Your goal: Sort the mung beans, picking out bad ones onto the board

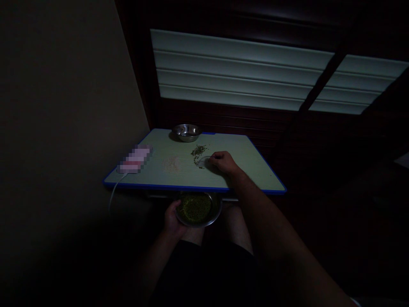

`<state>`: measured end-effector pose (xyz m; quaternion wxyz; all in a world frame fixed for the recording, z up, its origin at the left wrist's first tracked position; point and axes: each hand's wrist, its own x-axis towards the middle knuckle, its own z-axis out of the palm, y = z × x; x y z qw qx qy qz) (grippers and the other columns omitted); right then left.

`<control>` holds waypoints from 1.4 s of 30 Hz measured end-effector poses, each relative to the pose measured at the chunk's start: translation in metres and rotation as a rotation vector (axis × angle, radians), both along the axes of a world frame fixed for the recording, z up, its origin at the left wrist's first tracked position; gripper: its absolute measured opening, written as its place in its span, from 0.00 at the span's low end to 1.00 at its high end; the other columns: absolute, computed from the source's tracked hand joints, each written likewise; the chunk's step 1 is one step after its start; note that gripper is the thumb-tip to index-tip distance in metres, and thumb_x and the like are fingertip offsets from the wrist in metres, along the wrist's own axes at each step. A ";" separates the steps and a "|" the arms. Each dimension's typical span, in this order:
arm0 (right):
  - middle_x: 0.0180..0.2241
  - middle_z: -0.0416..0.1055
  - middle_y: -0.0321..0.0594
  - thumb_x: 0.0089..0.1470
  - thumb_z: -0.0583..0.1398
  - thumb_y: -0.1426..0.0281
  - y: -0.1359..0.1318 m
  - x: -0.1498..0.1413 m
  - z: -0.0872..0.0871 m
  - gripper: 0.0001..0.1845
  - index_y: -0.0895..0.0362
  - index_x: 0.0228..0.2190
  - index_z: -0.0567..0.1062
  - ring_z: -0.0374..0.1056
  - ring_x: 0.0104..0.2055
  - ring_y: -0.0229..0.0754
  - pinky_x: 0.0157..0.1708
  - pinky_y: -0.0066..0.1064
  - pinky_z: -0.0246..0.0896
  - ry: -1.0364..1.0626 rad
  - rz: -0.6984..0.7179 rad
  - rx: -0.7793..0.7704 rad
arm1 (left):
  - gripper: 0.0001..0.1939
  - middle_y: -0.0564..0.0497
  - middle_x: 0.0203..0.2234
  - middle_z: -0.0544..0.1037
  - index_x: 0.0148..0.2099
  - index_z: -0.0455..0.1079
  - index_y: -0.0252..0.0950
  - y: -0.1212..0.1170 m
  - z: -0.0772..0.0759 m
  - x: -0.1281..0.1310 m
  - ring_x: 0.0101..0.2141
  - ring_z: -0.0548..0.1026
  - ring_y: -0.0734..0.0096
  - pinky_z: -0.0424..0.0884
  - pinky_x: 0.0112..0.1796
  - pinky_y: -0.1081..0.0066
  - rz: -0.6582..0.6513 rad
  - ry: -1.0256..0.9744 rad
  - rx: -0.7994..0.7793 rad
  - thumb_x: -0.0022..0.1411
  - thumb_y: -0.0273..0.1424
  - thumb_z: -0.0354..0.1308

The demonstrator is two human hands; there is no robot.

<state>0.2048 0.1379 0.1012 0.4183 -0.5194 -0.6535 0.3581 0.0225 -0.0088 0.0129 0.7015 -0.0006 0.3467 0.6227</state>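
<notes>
My left hand [172,219] is closed on the rim of a metal bowl [214,216], held over my lap just below the table's front edge. Small green beans [195,208], like mung beans, fill much of this bowl. On the tabletop my right hand [223,162] pinches a small clear, rounded piece [203,161], perhaps plastic; its exact kind is too dark to tell. Loose green beans [198,150] lie scattered just beyond and beside it. A patch of pale grains [172,164] is spread to the left on the table.
The pale table [252,170] has a blue edge. A second metal bowl [187,133] stands at its back left. A pixelated pink object [135,159] with a white cable [113,192] lies at the left side. Wall and dark panelling enclose the table; the room is dim.
</notes>
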 end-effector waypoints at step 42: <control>0.27 0.75 0.37 0.42 0.65 0.71 -0.050 -0.015 0.007 0.17 0.59 0.38 0.80 0.66 0.26 0.33 0.26 0.24 0.58 -0.203 0.280 -0.048 | 0.24 0.42 0.33 0.81 0.53 0.71 0.31 -0.001 0.000 0.000 0.36 0.79 0.51 0.73 0.40 0.56 -0.023 -0.027 -0.003 0.52 0.29 0.55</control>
